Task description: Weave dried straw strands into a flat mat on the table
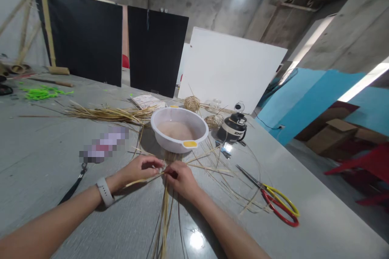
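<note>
Both my hands meet over a crossing of thin straw-coloured reed strips (165,210) on the grey table (45,162). My left hand (142,170), with a white watch on its wrist, pinches a strip at the crossing. My right hand (181,179) is closed on the strips just right of it, fingertips almost touching the left. Loose strips fan out toward me and to the right. A white basin (179,129) holding cloudy water stands just beyond my hands.
Scissors (273,198) with red and yellow handles lie to the right. A bundle of reeds (109,113), two small woven balls (192,103), a black jar-like device (233,128) and green cord (41,93) sit further back. Black and white boards stand behind the table.
</note>
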`<move>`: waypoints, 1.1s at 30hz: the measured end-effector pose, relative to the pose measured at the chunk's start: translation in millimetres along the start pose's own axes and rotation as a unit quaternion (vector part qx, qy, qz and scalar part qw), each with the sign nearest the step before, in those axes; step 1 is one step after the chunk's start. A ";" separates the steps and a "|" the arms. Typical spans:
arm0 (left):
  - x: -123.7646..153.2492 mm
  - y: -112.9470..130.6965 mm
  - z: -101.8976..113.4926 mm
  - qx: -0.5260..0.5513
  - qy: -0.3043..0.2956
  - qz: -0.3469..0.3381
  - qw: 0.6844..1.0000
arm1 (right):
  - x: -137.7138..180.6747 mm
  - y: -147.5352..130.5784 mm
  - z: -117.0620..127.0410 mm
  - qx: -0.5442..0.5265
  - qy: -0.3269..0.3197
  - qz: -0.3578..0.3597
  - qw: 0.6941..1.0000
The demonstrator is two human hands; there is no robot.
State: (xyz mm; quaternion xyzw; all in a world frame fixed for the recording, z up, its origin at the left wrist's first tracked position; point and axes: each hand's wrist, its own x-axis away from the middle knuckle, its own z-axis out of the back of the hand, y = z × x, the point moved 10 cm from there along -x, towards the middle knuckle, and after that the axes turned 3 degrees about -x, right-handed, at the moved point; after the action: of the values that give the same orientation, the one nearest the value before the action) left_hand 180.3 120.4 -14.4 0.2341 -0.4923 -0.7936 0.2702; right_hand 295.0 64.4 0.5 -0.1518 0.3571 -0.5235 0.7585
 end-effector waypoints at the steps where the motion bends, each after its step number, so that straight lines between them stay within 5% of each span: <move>1: -0.6 -1.2 -2.8 -0.001 -0.033 0.006 0.999 | -0.1 0.4 -0.5 0.003 0.000 -0.001 1.000; 10: 14.7 -24.4 -14.9 0.075 -0.170 0.167 0.968 | -0.5 -5.6 -3.7 0.029 -0.021 -0.003 0.999; 13: 12.5 -27.6 -9.6 0.048 -0.139 0.158 0.976 | -2.4 -10.2 4.9 0.044 -0.036 0.012 0.998; 18: 4.8 -33.0 5.3 -0.013 -0.087 0.144 0.986 | -9.2 15.6 56.4 0.161 0.002 -0.053 0.986; 21: 1.7 -33.0 11.3 -0.046 -0.074 0.130 0.988 | -6.9 38.0 74.4 0.250 -0.058 -0.116 0.960; 25: -0.4 -26.2 13.1 -0.113 -0.081 0.099 0.985 | 0.4 47.2 81.8 0.289 -0.129 -0.157 0.936; 33: -8.9 -2.8 18.4 -0.270 -0.109 0.076 0.954 | 4.2 56.2 78.8 0.273 -0.167 -0.198 0.927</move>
State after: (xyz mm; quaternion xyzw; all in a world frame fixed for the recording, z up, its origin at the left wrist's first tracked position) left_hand 174.6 139.4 -8.6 0.0265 -0.3028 -0.8948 0.3271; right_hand 389.5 72.0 20.0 -0.0918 0.0317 -0.7071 0.7004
